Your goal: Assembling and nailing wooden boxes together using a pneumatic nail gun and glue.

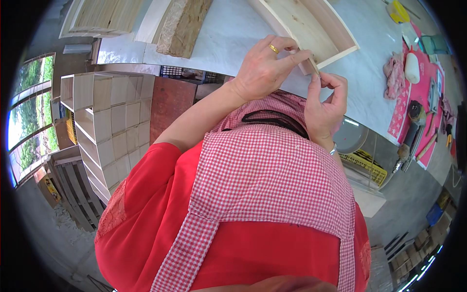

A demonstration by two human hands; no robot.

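Note:
A shallow open box of pale wood [335, 28] lies at the near edge of the table, one corner toward me. My left hand [265, 65], a gold ring on one finger, reaches over that corner with its fingers bent and closed on the box's wall. Just to the right, my right hand [328, 100] is closed in a pinch at the same corner. Thumb and forefinger meet by a thin brownish sliver [315, 67]; whether they hold it or the box's edge is not clear.
A pale blue-white table [219, 36] stretches ahead. Wooden boards [104, 17] and a wrapped block [182, 29] lie at its left. Stacked wooden boxes [114, 117] stand on the left. A pink cloth [423, 97] with a white bottle [412, 68] and tools is at right.

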